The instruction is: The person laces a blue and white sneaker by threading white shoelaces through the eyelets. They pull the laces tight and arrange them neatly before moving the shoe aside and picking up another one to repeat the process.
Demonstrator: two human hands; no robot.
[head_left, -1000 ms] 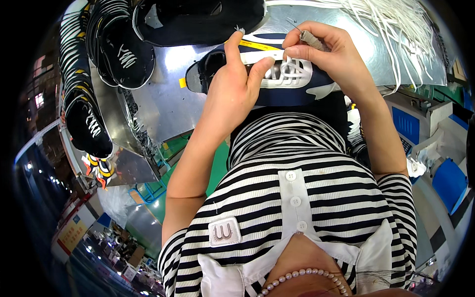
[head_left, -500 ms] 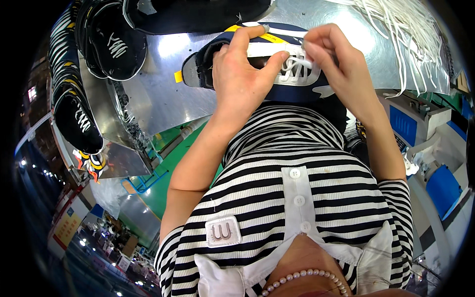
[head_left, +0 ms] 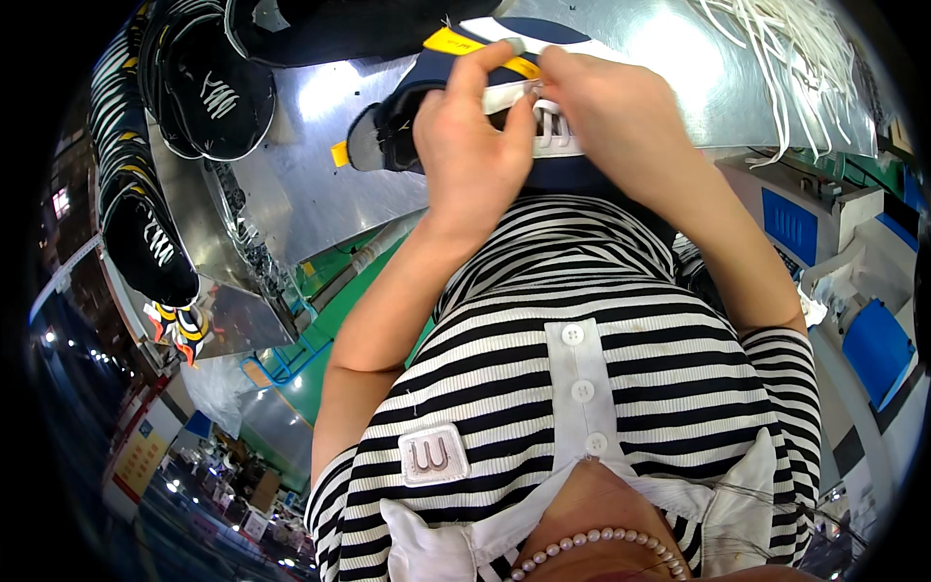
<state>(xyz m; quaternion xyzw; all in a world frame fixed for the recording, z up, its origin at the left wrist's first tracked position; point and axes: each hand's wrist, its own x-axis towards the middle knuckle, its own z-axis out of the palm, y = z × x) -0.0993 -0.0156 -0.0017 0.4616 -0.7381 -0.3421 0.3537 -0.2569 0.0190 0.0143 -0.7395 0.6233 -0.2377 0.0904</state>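
Observation:
A navy shoe upper (head_left: 572, 175) with a white lacing panel and a yellow stripe lies on its side at the table's near edge, against my body. White shoelace (head_left: 546, 127) crosses part of its eyelet rows. My left hand (head_left: 472, 145) grips the shoe upper at the opening, index finger over the far flap and thumb by the panel's edge. Fingertips pinched, my right hand (head_left: 621, 121) meets the left thumb at the eyelets. It closes on the shoelace, mostly hidden behind the fingers, and covers the toe end of the lacing.
The metal table (head_left: 310, 184) carries a bundle of loose white laces (head_left: 795, 78) at the far right. Black laced shoes (head_left: 218, 102) stand at the left, beside a row of stacked uppers (head_left: 121, 116). A large black piece (head_left: 330, 34) lies along the far edge.
My right hand has moved left, from the toe-end eyelets to beside my left thumb. The shoe upper has shifted slightly, and my left hand keeps its grip.

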